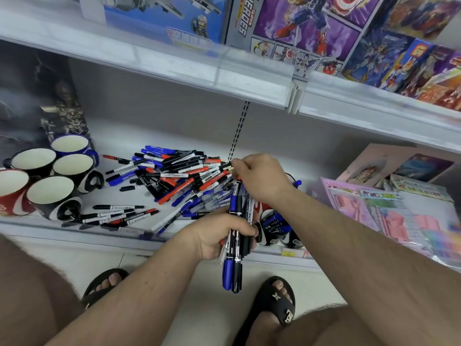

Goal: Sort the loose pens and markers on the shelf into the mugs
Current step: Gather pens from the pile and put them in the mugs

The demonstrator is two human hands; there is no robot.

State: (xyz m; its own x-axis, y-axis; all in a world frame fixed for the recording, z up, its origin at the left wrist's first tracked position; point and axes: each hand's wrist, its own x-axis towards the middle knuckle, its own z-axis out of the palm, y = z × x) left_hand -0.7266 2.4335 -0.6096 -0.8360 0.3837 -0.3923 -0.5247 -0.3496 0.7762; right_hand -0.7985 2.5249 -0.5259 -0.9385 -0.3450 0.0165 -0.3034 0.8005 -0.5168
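Left hand (219, 236) grips a marker bundle (235, 245) as a collecting store. Right hand (259, 178) pinches one from the pile (179, 176) mid-shelf; mugs (52, 171) wait at the shelf's left end.

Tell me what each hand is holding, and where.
Left hand grips a bundle of markers around its middle. Right hand pinches one pen's end at the pile.

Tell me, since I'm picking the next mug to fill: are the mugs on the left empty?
Empty, as far as visible. The five mugs on the left stand upright, showing bare pale interiors; no pens inside them.
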